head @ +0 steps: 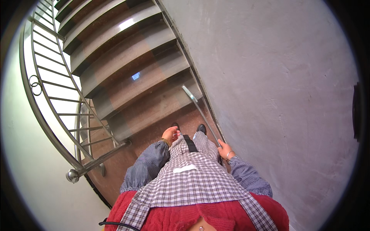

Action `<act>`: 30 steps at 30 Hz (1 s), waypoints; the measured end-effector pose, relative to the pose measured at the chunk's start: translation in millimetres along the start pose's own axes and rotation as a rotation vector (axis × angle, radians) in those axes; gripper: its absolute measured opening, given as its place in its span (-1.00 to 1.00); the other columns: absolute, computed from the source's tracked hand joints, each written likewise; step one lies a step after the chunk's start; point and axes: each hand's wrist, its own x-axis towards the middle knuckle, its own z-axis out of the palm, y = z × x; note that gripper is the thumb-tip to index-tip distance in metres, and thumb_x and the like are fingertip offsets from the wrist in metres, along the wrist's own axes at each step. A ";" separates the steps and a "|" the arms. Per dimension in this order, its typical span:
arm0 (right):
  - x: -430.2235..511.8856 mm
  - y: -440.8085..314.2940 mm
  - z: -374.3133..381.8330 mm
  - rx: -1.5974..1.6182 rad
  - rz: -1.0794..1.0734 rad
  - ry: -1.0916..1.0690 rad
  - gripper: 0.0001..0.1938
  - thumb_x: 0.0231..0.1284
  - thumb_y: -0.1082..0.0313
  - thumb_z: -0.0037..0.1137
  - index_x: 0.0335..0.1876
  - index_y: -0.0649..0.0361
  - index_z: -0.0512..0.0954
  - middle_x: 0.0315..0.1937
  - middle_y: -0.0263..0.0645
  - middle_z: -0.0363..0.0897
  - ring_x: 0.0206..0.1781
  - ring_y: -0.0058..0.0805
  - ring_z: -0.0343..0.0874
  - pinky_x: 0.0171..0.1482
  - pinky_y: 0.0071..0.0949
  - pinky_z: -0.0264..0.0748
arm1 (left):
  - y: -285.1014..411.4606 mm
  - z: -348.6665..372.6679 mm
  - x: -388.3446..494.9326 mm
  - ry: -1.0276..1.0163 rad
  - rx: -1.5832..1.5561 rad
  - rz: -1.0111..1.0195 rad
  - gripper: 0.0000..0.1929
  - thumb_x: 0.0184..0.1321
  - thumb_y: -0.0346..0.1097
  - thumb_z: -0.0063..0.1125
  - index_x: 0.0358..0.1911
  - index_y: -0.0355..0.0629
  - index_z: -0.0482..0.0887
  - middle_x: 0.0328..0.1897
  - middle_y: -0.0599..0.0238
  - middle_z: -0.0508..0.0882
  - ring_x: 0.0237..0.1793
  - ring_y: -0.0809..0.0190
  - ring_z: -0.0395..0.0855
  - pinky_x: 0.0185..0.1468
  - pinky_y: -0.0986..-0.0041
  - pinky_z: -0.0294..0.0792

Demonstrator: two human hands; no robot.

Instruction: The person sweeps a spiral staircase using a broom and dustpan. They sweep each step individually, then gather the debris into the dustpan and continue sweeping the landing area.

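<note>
My right hand (225,149) is wrapped around a long thin metal pole (205,119), close by the wall. At the pole's far end is a narrow pale-green and white head (189,93), lying over the lowest stair step (156,111); whether it is a mop or a squeegee is not clear. In front of my checked apron (188,184), my left hand (171,135) hovers with its fingers partly curled. Something thin and pale shows at its fingertips, too small to name. A black strip (190,143) lies over the apron between my hands.
Stairs (130,60) rise ahead of my black shoes (201,128). A metal railing (55,95) runs up their left side and ends in a round ball (72,175). On the right stands a grey wall (274,101). Reddish-brown landing floor (115,176) lies at my left.
</note>
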 end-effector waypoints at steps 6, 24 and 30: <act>9.0 -26.0 -32.1 -0.345 -0.076 -0.065 -0.47 0.03 0.40 -0.12 0.22 0.02 0.18 -0.18 0.13 0.46 -0.08 -0.01 0.46 -0.05 -0.20 0.38 | -3.7 -5.0 2.7 -0.007 -0.013 0.021 -0.77 0.18 -0.23 -0.14 -0.10 -0.01 0.45 -0.32 0.36 0.56 -0.33 0.32 0.53 -0.19 0.39 0.34; 44.1 -99.7 -30.7 -0.628 -0.203 -0.205 -0.46 0.06 0.45 -0.23 0.24 -0.06 0.11 -0.20 0.10 0.47 -0.11 -0.03 0.48 -0.10 -0.19 0.41 | -9.3 -19.7 -5.9 0.025 -0.126 0.039 -0.73 0.14 -0.27 -0.14 -0.07 -0.05 0.43 -0.32 0.36 0.56 -0.38 0.36 0.53 -0.27 0.47 0.35; 91.1 -118.7 9.0 -0.661 -0.209 -0.160 -0.53 0.13 0.44 -0.26 0.22 -0.05 0.15 -0.17 0.06 0.47 -0.11 -0.03 0.49 -0.11 -0.19 0.43 | -13.2 -20.0 -8.5 0.044 -0.136 0.009 -0.75 0.15 -0.25 -0.13 -0.10 -0.03 0.45 -0.32 0.38 0.56 -0.37 0.36 0.53 -0.26 0.46 0.35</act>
